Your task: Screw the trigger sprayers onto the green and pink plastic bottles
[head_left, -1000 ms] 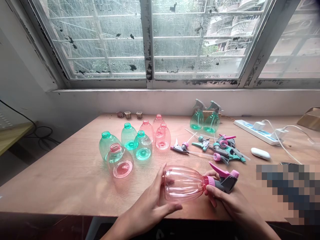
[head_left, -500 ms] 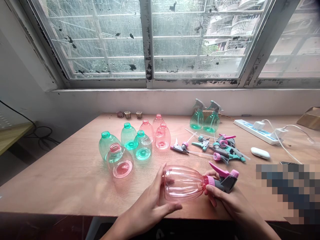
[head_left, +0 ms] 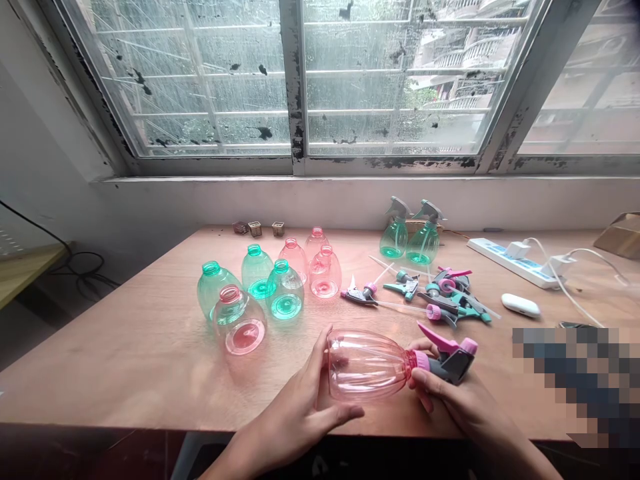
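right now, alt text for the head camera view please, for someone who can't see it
Two hands hold a pink bottle sideways at a wooden table: the left hand grips its base, the right hand its spray head. Behind are open green and pink bottles, loose spray heads and two green sprayers, below a window.

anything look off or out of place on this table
Nothing spilled or broken. The loose sprayers lie in a tangled heap, and one pink bottle stands among the green bottles, apart from the other pink ones. The held bottle lies sideways between left hand and right hand.
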